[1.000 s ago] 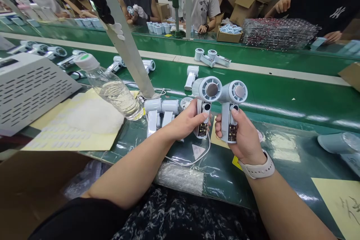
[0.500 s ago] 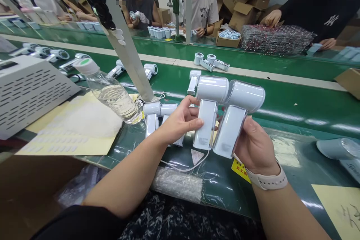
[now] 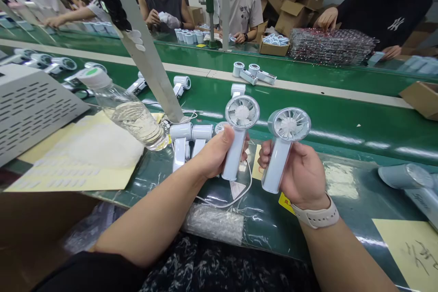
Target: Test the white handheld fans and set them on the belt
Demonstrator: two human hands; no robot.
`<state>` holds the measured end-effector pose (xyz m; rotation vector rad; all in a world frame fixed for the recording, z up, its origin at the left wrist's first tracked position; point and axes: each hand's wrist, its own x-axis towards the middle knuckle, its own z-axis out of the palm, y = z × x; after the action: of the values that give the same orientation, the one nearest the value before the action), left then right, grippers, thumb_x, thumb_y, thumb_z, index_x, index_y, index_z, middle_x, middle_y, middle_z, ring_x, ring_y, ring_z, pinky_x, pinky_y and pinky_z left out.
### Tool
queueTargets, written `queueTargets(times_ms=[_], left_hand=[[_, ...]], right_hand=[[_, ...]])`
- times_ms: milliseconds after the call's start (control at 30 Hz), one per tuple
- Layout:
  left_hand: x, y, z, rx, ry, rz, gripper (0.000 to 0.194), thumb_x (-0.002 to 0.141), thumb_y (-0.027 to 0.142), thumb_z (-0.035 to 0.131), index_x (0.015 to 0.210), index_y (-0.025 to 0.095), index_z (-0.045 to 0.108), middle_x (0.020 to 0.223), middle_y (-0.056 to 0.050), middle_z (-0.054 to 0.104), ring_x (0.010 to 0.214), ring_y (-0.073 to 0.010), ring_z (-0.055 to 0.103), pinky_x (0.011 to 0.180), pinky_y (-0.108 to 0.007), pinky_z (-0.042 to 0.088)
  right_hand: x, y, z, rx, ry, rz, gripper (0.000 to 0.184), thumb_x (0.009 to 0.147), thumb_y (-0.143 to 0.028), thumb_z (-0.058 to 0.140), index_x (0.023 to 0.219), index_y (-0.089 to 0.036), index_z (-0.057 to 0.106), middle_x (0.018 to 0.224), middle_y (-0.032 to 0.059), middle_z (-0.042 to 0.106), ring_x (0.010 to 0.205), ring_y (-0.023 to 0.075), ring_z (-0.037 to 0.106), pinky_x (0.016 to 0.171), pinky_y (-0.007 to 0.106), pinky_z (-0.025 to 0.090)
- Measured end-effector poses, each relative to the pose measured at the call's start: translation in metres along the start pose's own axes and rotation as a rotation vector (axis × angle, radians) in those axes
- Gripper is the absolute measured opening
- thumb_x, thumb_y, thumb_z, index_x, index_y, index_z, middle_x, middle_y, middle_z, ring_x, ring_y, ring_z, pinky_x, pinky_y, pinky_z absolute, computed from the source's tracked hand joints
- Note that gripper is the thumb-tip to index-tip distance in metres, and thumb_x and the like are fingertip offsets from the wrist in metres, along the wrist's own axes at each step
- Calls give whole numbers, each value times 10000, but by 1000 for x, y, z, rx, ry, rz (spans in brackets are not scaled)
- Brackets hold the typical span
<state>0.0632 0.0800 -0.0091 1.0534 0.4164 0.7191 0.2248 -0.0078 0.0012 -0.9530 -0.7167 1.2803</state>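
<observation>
My left hand [image 3: 215, 153] is wrapped round the handle of a white handheld fan [image 3: 239, 132], held upright with its bladed face toward me. My right hand [image 3: 299, 173], with a pale watch strap at the wrist, grips the handle of a second white fan [image 3: 285, 139], also upright and facing me. Both fans hover side by side above the near edge of the green bench [image 3: 342, 187]. Just left of my left hand, several more white fans [image 3: 188, 139] lie on the bench. A white cable [image 3: 232, 196] curls below my hands.
A tilted water bottle [image 3: 126, 109] and a grey vented box [image 3: 34, 105] stand left, over yellow sheets [image 3: 68, 169]. A slanted metal bar [image 3: 150, 54] rises behind. More fans lie on the green conveyor [image 3: 342, 118]. Other people work across it, among cardboard boxes [image 3: 294, 4].
Both fans have been rotated in my hands: first their rear motor sides and open circuit boards showed, then their plain sides, now their bladed fronts face me.
</observation>
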Motion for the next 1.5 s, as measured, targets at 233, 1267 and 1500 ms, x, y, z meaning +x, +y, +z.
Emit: queueTargets(times_ms=[233, 1267, 1500], left_hand=[[-5, 14, 0, -101, -118, -26, 385, 848, 490, 753, 1029, 168, 644, 941, -63, 705, 846, -180, 692, 753, -306, 576], [-6, 17, -3, -112, -135, -13, 431, 844, 290, 785, 1218, 189, 597, 1210, -116, 732, 1052, -282, 739, 847, -383, 603], [-6, 17, -2, -103, -147, -16, 464, 829, 320, 802, 1223, 195, 591, 1212, -116, 735, 1014, -254, 749, 821, -333, 599]], right_hand=[[-1, -4, 3, 95, 18, -82, 212, 871, -461, 533, 877, -267, 618, 801, 31, 581, 686, 202, 576, 535, 337, 486], [-8, -10, -5, 217, -208, -36, 395, 672, -303, 810, 1025, -239, 644, 869, 23, 655, 696, 171, 632, 624, 337, 553], [-9, -7, 1, 170, -131, -114, 357, 674, -273, 846, 965, -222, 646, 827, -5, 629, 593, 113, 566, 543, 276, 495]])
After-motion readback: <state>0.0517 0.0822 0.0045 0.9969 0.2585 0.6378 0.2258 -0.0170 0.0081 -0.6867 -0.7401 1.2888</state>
